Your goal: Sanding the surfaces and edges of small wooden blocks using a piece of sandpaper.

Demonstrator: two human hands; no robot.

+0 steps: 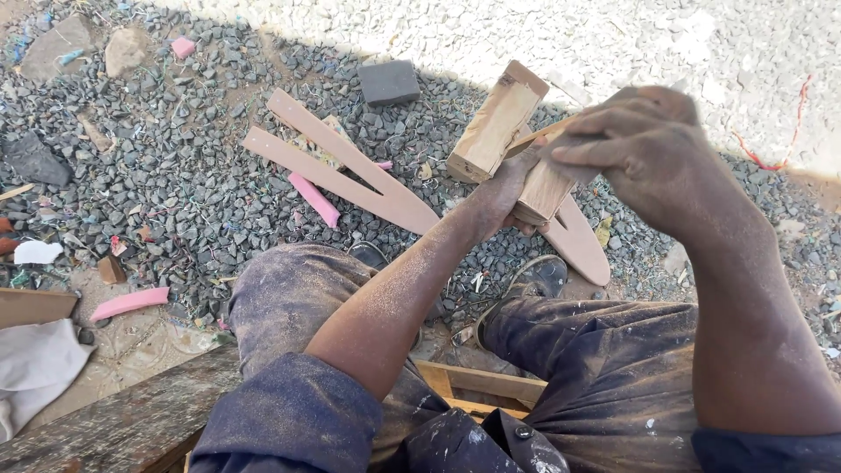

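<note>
A pale wooden piece (pixel 495 123) made of joined blocks is held up in front of me over the gravel. My left hand (pixel 506 188) grips it from below, fingers wrapped around its lower block. My right hand (pixel 635 140) lies over the right end of the piece, fingers closed on it; what sits under the palm is hidden. Both forearms are dusted with sawdust. My knees in dark dusty trousers show below.
A forked flat wooden cut-out (pixel 350 171) lies on the gravel, with another rounded one (pixel 578 241) under my hands. A dark sanding block (pixel 388 82), pink offcuts (pixel 313 198), a wooden plank (pixel 131 425) and a white cloth (pixel 35 368) lie around.
</note>
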